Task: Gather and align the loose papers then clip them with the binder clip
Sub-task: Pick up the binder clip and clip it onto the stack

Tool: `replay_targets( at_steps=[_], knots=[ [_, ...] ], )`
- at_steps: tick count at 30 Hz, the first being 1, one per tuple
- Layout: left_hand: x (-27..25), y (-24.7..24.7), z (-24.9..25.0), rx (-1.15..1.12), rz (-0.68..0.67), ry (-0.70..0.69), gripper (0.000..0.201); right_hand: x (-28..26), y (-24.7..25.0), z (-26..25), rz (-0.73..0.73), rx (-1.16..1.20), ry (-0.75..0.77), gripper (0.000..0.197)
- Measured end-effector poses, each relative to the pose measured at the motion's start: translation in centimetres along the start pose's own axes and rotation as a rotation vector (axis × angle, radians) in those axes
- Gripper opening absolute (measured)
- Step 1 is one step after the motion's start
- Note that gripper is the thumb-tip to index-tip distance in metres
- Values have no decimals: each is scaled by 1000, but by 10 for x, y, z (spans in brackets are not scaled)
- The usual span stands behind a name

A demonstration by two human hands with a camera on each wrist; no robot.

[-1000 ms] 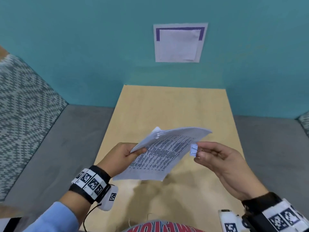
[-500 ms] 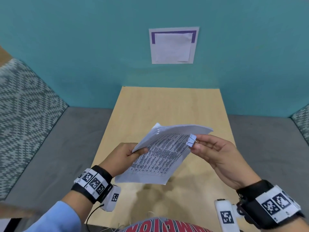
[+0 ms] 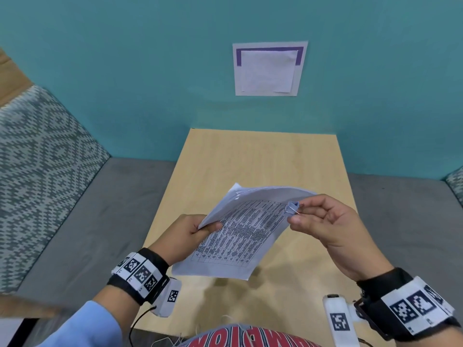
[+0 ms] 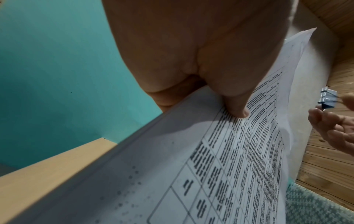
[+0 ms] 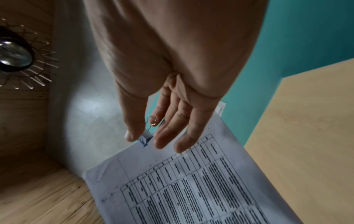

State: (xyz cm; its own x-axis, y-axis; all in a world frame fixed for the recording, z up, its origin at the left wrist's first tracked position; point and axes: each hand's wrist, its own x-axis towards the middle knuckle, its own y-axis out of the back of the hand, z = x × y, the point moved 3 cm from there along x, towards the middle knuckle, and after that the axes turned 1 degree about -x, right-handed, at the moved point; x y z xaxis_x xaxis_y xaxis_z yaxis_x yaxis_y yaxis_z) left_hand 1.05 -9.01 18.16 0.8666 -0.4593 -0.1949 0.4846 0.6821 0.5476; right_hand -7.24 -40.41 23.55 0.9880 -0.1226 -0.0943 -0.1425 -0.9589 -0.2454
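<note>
A stack of white papers (image 3: 240, 234) printed with a table hangs tilted above the wooden table (image 3: 260, 159). My left hand (image 3: 190, 234) grips the stack's left edge, thumb on top (image 4: 237, 109). My right hand (image 3: 325, 226) pinches the wire handles of a small blue binder clip (image 3: 292, 207) at the stack's upper right edge. In the right wrist view the clip (image 5: 146, 138) touches the top edge of the papers (image 5: 191, 181). The left wrist view shows the clip (image 4: 194, 100) just beside the papers (image 4: 191, 166). Whether its jaws are round the sheets is unclear.
The table stands against a teal wall (image 3: 125, 71) with a white sheet with a purple band (image 3: 269, 68) taped to it. A grey bench seat (image 3: 82, 214) with patterned cushions (image 3: 37, 159) flanks the table on both sides.
My right hand has brought the clip up and left from beside the stack to its upper right edge. The left hand keeps holding the papers; the head view has dropped a little.
</note>
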Motion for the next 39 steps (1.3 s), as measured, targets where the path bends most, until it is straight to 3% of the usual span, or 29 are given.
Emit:
replay_targets(
  at_steps=[4, 9, 14, 18, 22, 26, 30, 33, 35, 37, 39],
  knots=[
    [2, 0, 1, 26, 0, 3, 56, -3, -7, -24, 33, -186, 152, 33],
    [4, 2, 7, 74, 9, -24, 51, -8, -12, -52, 113, -783, 450, 21],
    [8, 5, 12, 125, 12, -68, 49, 0, -12, -56, 155, -1045, 521, 18],
    [11, 7, 16, 188, -2, -121, 45, 6, -12, -55, 134, -1068, 548, 23],
    [13, 11, 15, 261, -2, -162, 28, 11, -12, -54, 96, -1109, 541, 40],
    [13, 18, 20, 360, -18, -259, 38, 15, -13, -50, 40, -1133, 471, 37],
    [15, 23, 21, 420, -28, -306, 36, 16, -17, -53, -37, -1145, 368, 26],
    [16, 27, 16, 370, -21, -284, 31, 17, -21, -58, -82, -1115, 302, 18],
    [15, 26, 14, 265, -16, -229, 27, 17, -24, -59, -100, -1064, 306, 28],
    [15, 22, 12, 153, -29, -135, 36, 16, -27, -58, -93, -1006, 308, 41],
    [16, 17, 10, 77, -53, -46, 48, 18, -29, -55, -54, -975, 323, 32]
  ],
)
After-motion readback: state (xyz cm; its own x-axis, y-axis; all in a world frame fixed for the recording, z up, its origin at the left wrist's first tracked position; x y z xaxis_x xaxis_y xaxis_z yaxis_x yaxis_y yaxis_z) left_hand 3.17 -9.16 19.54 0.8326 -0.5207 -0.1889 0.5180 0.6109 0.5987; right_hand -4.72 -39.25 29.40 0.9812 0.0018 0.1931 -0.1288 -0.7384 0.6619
